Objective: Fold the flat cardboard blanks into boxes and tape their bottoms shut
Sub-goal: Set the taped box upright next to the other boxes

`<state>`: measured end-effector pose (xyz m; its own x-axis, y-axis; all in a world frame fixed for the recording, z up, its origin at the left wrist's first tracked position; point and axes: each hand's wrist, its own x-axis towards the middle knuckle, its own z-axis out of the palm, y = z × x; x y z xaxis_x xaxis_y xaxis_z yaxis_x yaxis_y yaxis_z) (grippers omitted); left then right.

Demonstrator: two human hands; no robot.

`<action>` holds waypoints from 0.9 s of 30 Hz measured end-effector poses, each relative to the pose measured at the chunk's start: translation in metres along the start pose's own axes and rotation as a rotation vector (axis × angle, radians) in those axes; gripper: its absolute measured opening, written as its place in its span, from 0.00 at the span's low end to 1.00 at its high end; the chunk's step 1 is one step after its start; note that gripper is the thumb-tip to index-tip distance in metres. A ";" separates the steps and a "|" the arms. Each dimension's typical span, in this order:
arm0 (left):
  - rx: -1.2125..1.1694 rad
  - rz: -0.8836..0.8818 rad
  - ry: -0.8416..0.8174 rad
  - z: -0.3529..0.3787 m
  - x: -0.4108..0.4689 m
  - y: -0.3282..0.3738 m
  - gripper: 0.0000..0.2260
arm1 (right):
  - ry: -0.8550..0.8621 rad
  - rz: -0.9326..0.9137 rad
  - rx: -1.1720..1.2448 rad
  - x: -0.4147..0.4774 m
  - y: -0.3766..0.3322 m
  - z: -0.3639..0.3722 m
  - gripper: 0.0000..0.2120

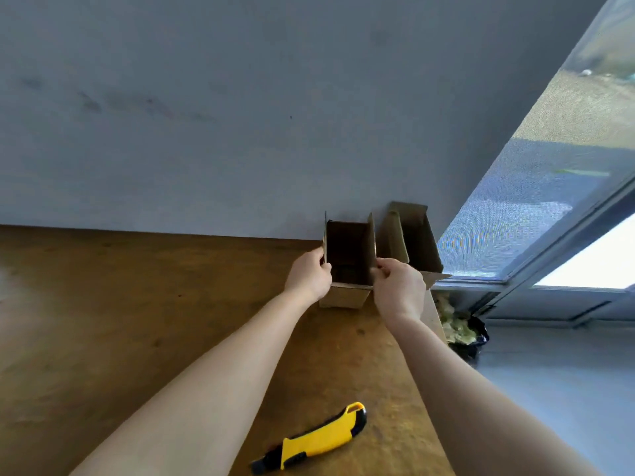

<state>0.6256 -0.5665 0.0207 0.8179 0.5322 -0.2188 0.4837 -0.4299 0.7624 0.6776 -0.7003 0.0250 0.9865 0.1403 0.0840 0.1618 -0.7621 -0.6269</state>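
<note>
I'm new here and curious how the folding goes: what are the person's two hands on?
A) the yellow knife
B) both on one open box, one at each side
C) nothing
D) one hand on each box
B: the left hand and right hand each pinch a side of the open box, with the yellow knife lying untouched nearer the person.

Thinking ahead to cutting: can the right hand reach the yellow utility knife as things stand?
Probably yes, once freed. The right hand pinches a flap of the open box, but the knife lies uncovered on the table between the forearms.
</note>
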 end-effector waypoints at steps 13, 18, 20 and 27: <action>0.127 0.003 -0.078 0.008 0.004 0.005 0.25 | -0.091 -0.089 -0.136 0.013 0.011 -0.002 0.14; 0.317 0.061 0.028 -0.030 -0.032 -0.007 0.24 | -0.076 -0.171 -0.141 -0.008 0.007 -0.022 0.16; 0.381 0.068 0.090 -0.048 -0.049 -0.015 0.23 | -0.073 -0.211 -0.129 -0.017 0.003 -0.025 0.17; 0.666 0.053 0.387 -0.126 -0.153 -0.057 0.22 | -0.130 -0.538 -0.112 -0.085 -0.048 -0.033 0.21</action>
<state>0.4337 -0.5311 0.0873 0.7373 0.6630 0.1297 0.6325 -0.7449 0.2122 0.5864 -0.6962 0.0731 0.7547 0.5985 0.2686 0.6494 -0.6235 -0.4353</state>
